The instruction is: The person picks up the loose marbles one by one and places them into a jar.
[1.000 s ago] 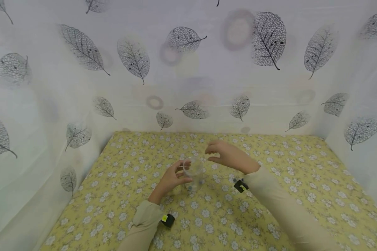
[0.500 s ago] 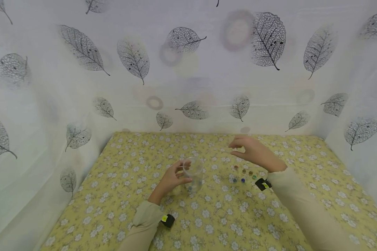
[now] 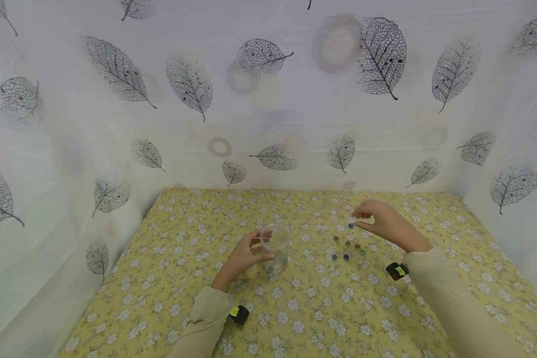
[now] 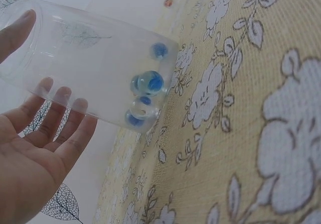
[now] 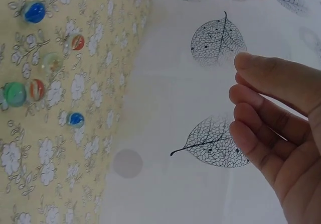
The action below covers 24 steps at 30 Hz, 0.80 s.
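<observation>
My left hand (image 3: 243, 256) holds a clear plastic cup (image 3: 275, 251) around its side; the cup stands upright on the tablecloth. Several blue-swirled glass marbles (image 4: 150, 82) lie at the bottom of the cup in the left wrist view. To the right, my right hand (image 3: 387, 223) hovers over the cloth with bent fingers, thumb close to the index finger and nothing visible between them. A blue marble (image 3: 351, 225) lies on the cloth just below its fingertips. Nearer to me is a loose group of marbles, among them a dark blue marble (image 3: 346, 257), a green marble (image 3: 362, 252) and a red marble (image 3: 336, 238).
A yellow floral tablecloth (image 3: 197, 288) covers the table. White leaf-printed curtains (image 3: 286, 114) hang along the back and both sides. Each wrist carries a small black camera, such as the right wrist camera (image 3: 397, 271).
My right hand has moved away from beside the cup to the right, past the loose marbles, which its arm no longer covers. My left hand and the cup stay in place.
</observation>
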Tool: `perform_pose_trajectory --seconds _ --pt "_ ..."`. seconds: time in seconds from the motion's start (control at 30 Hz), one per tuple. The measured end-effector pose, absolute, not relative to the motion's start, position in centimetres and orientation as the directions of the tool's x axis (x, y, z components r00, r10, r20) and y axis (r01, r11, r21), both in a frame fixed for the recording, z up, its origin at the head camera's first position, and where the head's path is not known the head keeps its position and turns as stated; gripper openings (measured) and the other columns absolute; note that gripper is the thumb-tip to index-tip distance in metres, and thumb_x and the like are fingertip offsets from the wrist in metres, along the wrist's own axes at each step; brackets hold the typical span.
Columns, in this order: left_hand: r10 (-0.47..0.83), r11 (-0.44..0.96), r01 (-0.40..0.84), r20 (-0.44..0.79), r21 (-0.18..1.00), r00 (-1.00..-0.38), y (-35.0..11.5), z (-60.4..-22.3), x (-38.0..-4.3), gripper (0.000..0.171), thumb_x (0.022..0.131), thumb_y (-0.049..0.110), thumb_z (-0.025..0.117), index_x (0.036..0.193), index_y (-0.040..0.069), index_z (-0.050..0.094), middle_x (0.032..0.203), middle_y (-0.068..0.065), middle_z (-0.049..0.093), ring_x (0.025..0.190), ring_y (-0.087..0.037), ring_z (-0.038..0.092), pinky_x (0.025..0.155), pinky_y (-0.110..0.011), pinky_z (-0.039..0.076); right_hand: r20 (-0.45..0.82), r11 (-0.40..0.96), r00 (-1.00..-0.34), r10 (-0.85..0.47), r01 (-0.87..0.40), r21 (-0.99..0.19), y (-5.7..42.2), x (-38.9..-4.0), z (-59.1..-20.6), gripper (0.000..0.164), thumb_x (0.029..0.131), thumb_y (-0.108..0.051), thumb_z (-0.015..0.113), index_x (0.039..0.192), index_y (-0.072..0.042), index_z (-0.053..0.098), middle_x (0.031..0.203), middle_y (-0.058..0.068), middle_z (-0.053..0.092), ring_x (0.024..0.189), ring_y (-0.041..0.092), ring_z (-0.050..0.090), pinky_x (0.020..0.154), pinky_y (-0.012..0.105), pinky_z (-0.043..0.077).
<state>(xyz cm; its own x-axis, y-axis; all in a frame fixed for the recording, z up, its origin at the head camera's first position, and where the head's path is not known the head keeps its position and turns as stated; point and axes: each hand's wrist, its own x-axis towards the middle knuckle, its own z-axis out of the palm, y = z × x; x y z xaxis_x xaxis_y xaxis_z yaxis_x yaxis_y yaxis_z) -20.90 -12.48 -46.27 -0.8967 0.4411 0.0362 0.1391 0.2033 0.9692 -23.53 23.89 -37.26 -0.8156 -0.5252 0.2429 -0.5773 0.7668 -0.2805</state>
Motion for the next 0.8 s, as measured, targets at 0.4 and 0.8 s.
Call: perform_pose_trajectory --seconds 0.4,0.8 --pt "0.433 0.201 0.129 0.030 0.971 -0.901 -12.4 -46.3 -21.0 0.066 0.084 0.011 0.070 0.141 0.005 0.038 0.141 -0.017 0.042 0.133 -0.034 0.039 0.113 -0.048 0.035 0.215 0.758 -0.812 -0.542 -0.583 -0.293 26.1 -22.5 -40.9 0.016 0.076 -0.006 0.076 0.091 -0.007 0.070 0.084 0.001 0.066 0.072 0.013 0.058 0.062 0.029 0.053" --pt "0.443 0.188 0.123 0.027 0.974 -0.896 -12.3 -46.0 -20.9 0.067 0.084 0.012 0.070 0.142 0.004 0.037 0.143 -0.021 0.039 0.134 -0.034 0.038 0.113 -0.048 0.035 0.027 0.781 -0.843 -0.537 -0.509 -0.362 27.0 -22.5 -43.9 0.012 0.080 -0.008 0.073 0.091 -0.010 0.069 0.086 0.000 0.065 0.073 0.007 0.057 0.061 0.022 0.052"
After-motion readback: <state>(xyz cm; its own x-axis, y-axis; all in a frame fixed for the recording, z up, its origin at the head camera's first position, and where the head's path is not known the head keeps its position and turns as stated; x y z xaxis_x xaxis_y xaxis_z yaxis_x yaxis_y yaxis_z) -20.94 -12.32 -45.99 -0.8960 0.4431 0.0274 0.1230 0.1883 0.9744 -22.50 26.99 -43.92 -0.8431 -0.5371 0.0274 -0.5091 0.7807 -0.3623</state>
